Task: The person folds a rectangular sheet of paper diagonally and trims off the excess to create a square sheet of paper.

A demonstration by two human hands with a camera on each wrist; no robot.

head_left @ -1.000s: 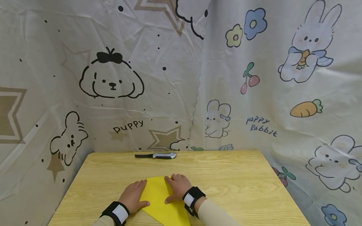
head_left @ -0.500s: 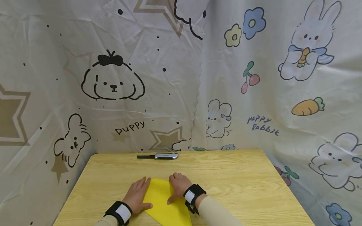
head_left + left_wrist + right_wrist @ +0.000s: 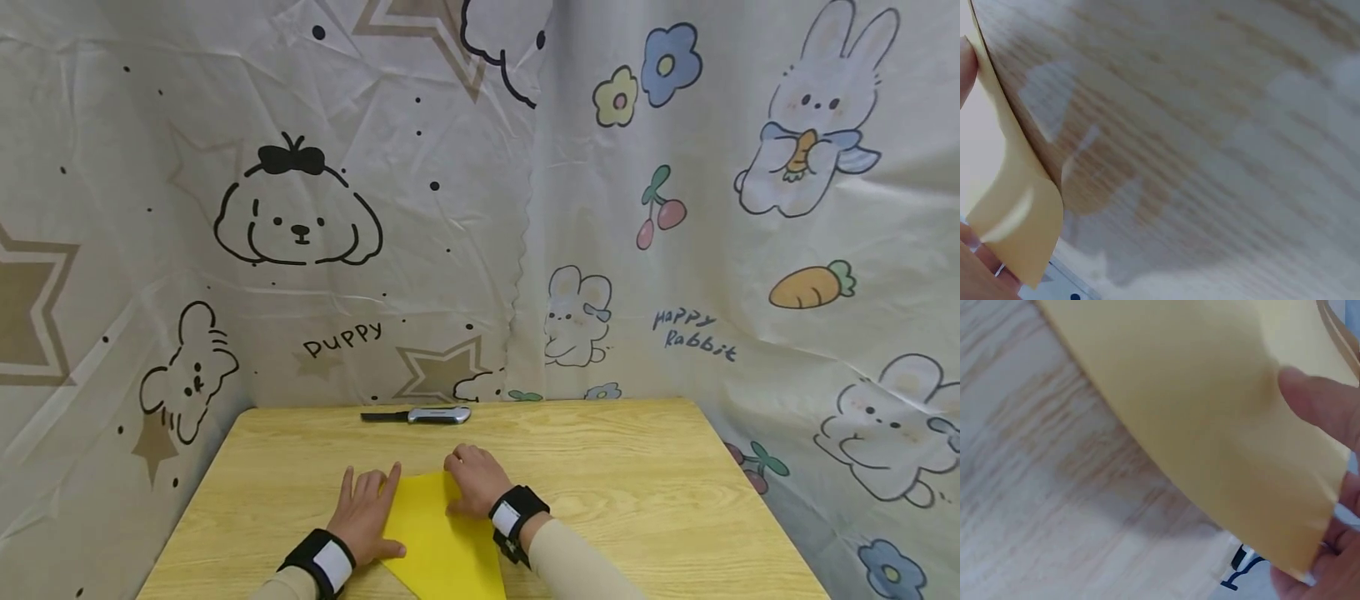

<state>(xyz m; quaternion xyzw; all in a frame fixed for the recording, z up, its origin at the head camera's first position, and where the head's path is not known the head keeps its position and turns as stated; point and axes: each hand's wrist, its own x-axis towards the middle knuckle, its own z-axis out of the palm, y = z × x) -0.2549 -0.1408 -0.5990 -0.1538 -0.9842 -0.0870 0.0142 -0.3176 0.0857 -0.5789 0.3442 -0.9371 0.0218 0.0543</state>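
Note:
A sheet of yellow paper (image 3: 438, 537) lies on the wooden table between the two hands, its near end cut off by the frame. At its left edge rests my left hand (image 3: 363, 517), fingers spread and straight, thumb on the paper. My right hand (image 3: 480, 485) grips the far right part of the sheet. In the right wrist view the thumb (image 3: 1319, 403) lies on the paper's (image 3: 1197, 437) face, and curled fingers meet its edge. The left wrist view shows the paper's (image 3: 1022, 231) end bending up slightly near the left fingertips (image 3: 988, 259).
A utility knife (image 3: 438, 414) with a grey handle and dark blade end lies near the far edge of the wooden table (image 3: 637, 500). Patterned cloth (image 3: 450, 250) hangs behind the table and along both sides.
The left fingers have spread wider apart. My right hand has shifted slightly away from me along the paper, with its fingers more curled. The view has swayed a little.

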